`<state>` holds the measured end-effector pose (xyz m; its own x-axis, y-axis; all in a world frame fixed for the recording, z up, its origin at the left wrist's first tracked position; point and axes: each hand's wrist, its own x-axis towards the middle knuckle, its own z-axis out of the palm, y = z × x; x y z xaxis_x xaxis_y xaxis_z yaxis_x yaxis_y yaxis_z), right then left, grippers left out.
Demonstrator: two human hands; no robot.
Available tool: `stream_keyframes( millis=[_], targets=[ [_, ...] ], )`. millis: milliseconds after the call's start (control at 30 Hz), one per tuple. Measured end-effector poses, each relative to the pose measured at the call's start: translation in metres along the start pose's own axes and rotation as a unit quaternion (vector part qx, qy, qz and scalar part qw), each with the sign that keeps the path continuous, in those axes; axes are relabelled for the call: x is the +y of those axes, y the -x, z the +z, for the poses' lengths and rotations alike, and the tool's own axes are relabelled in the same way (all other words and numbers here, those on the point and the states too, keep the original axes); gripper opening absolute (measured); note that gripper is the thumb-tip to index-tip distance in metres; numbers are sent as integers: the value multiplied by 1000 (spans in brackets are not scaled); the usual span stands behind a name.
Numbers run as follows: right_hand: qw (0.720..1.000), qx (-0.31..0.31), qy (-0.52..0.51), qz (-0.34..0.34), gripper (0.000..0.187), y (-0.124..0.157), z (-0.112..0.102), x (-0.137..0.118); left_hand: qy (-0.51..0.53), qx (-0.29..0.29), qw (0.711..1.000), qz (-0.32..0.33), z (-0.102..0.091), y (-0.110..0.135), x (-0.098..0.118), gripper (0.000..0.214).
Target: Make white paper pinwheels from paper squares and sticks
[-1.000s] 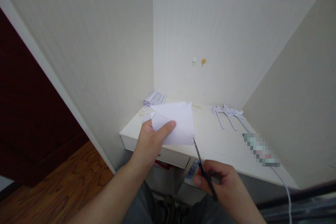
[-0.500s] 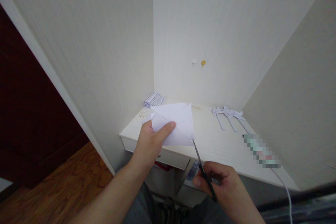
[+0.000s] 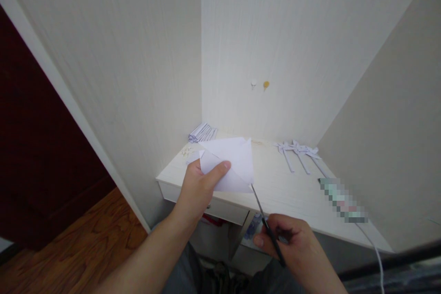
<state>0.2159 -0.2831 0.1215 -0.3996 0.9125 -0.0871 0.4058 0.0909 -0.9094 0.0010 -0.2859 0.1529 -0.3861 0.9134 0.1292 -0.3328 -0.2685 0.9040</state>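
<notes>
My left hand (image 3: 201, 181) grips a folded sheet of white paper (image 3: 237, 161) by its left side, thumb lying on top. The paper is held over the front of the white desk, with slits or folds at its corners. In my right hand (image 3: 289, 239) is a pair of scissors (image 3: 268, 229) with black handles, fingers wrapped round them. The scissor tips touch the paper's lower right corner, and the blades look closed or nearly so.
On the white desk (image 3: 275, 188) a bundle of rolled paper sticks (image 3: 202, 132) lies at the back left. Folded paper pinwheels (image 3: 298, 149) on sticks rest at the back right. A blurred-out phone (image 3: 342, 200) with a white cable (image 3: 377, 252) lies on the right. Two hooks or pins, one yellow (image 3: 266, 84), are on the wall.
The scissor tips have shifted very slightly left at the paper's lower right corner, and the blades appear a little more closed. My left hand keeps its hold on the paper.
</notes>
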Motion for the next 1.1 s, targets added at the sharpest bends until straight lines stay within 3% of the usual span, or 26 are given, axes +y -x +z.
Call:
stream_keyframes(
  millis=[200,267,333,367,467,633,900,1100],
  targets=[
    [998,1,57,10,31,-18,3,44,-17,34,999,-31,-6,0,-10,39],
    [988,26,149,5,28,-33,-4,57,-16,41,998,-42,-8,1,-14,37],
    [957,74,282,-10,28,-51,-16,65,-18,37,998,-42,-10,1,-20,35],
    [950,83,300,-11,24,-61,-22,68,-22,36,998,-44,-12,2,-24,36],
    [942,85,325,12,13,-91,-35,76,-38,45,996,-63,-19,-1,-39,44],
    [927,90,360,56,24,-131,-32,91,-55,43,994,-85,-36,-14,-72,47],
    [930,131,343,-5,34,-148,-7,110,-64,52,992,-98,-39,-68,-131,44],
    [926,182,324,-71,25,-172,-12,126,-47,-10,995,-92,-40,-100,-158,50]
  ],
)
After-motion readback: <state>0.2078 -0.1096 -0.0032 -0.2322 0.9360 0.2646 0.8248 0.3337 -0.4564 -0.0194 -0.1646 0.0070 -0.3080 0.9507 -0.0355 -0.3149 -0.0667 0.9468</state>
